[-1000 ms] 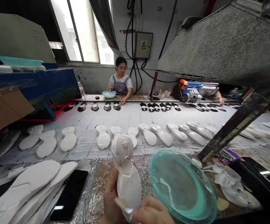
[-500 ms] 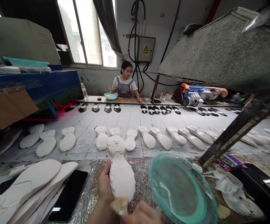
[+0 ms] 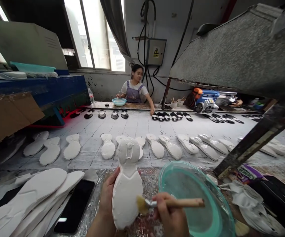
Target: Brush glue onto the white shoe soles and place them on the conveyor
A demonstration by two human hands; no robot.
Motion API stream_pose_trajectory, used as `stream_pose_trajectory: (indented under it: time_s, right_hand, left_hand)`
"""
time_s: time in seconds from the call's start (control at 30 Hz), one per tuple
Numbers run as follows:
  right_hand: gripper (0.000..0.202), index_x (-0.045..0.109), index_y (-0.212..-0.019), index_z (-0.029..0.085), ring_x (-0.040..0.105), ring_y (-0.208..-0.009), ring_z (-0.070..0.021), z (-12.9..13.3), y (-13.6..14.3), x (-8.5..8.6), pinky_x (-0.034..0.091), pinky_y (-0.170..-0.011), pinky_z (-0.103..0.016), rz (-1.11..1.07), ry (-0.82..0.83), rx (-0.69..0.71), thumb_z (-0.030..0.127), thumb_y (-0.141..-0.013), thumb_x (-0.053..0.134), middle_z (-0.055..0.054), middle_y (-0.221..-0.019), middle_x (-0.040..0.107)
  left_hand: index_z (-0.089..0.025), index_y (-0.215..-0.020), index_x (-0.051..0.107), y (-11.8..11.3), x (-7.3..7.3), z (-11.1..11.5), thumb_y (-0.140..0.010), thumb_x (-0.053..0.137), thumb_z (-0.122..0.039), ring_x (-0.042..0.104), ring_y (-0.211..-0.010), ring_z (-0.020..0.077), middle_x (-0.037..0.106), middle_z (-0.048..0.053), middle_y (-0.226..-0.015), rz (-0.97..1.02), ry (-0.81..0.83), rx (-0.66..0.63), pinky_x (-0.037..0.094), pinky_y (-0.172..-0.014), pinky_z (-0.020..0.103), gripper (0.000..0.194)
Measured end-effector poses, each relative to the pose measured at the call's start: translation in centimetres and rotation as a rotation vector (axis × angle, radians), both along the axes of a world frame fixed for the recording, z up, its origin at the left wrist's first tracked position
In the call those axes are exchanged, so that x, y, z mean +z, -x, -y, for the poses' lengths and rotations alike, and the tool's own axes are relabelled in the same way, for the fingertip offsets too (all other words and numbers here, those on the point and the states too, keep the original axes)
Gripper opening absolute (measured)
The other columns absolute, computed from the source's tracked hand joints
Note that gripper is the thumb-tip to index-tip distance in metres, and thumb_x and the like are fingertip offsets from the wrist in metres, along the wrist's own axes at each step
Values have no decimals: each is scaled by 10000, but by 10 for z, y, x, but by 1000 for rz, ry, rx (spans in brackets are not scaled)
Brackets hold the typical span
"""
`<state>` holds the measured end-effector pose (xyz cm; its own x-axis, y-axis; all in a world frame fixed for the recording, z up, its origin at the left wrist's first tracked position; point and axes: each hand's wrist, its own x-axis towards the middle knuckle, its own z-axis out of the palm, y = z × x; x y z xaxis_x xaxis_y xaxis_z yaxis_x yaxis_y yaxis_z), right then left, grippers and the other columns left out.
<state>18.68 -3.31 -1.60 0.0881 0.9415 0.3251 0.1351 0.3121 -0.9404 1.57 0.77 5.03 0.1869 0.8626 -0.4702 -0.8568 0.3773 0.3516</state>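
Observation:
A white shoe sole [image 3: 127,194] stands nearly upright in my left hand [image 3: 106,197], whose fingers are wrapped round its left edge and back. My right hand [image 3: 170,214] grips the wooden handle of a brush [image 3: 181,202]. The brush's pale bristles touch the sole's lower right edge. Just right of the sole sits a teal basin [image 3: 160,179] lined with clear plastic, holding cloudy liquid; my right hand is over its left side. A row of white soles [image 3: 73,147] lies on the pale surface beyond.
Stacked white soles [image 3: 41,184] and a black phone [image 3: 74,207] lie at the left. A slanted metal post [image 3: 246,144] rises at the right, near crumpled white cloth [image 3: 248,200]. Across the belt, a person [image 3: 133,90] reaches toward black soles [image 3: 174,116].
My right hand has moved up and right, bringing the brush from the sole's bottom to its right edge. The sole has tilted slightly. The person opposite has reached out to the black soles.

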Motion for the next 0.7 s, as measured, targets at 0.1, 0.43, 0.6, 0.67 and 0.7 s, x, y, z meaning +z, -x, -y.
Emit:
stream_pose_trajectory:
  time_s: [0.1,0.43,0.6,0.67,0.7]
  right_hand:
    - [450,685,-717,181,510,-373,-123,-2,-5,9,432,-382,-188,-146,70,-106,582,-905,603,17,-427,533]
    - [374,703,-760,166,547,-409,-120,-18,-15,40,455,-408,-178,-252,-2,13,501,-914,638,-6,-466,589]
    - [383,702,-771,152,521,-408,-114,-31,-13,43,435,-399,-179,-279,45,-17,502,-915,640,-6,-472,580]
    - [367,695,-765,156,493,-410,-105,-33,-13,38,425,-398,-174,-293,-9,-101,475,-932,622,14,-458,536]
    - [327,695,-783,165,499,-421,-103,-31,-12,35,434,-410,-174,-275,-58,-138,437,-944,613,22,-472,531]
  left_hand:
    - [-68,-1073,720,-2,7,6,-933,504,-349,738,-819,298,769,141,-855,-37,-25,-30,572,-770,394,381]
    - [-142,-1059,736,-8,4,23,-820,703,-274,716,-787,249,765,84,-874,-248,-245,-33,531,-750,316,276]
    - [-139,-987,752,-11,7,25,-784,738,-261,697,-754,209,764,75,-893,-256,-266,-24,525,-723,276,237]
    - [-123,-883,748,-9,8,21,-803,705,-290,678,-652,201,752,79,-795,-195,-164,-33,530,-652,286,189]
    - [-111,-843,739,-9,9,18,-831,665,-324,668,-605,204,741,90,-749,-160,-102,-43,533,-617,298,227]
